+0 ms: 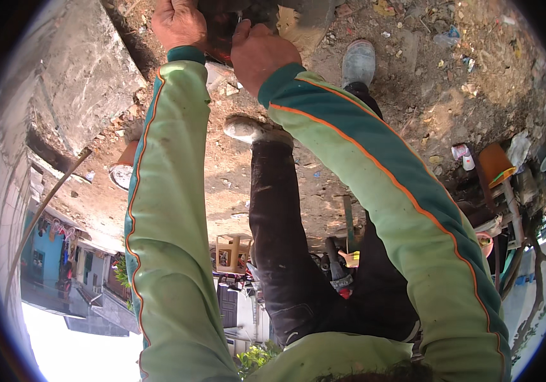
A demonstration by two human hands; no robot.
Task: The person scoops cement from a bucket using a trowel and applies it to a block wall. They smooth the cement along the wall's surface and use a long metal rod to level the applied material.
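Note:
Both arms, in light green sleeves with dark green panels and orange piping, stretch to the top edge of the view. My left hand [179,27] is curled closed at the left side of a dark object [222,28], its fingers partly cut off by the frame. On the other side, my right hand [265,56] is closed with the thumb pointing forward against that dark object. What either hand grips is hidden. The dark object is shaded and cropped, so its kind cannot be told. A grey and tan flat piece [301,25] lies just right of it.
My shoes [358,62] stand on littered bare dirt [426,95]. A concrete slab [85,70] lies at the left beside a pale wall. A bucket [122,167] sits near my left sleeve. An orange container [496,164], branches and scattered junk are at the right.

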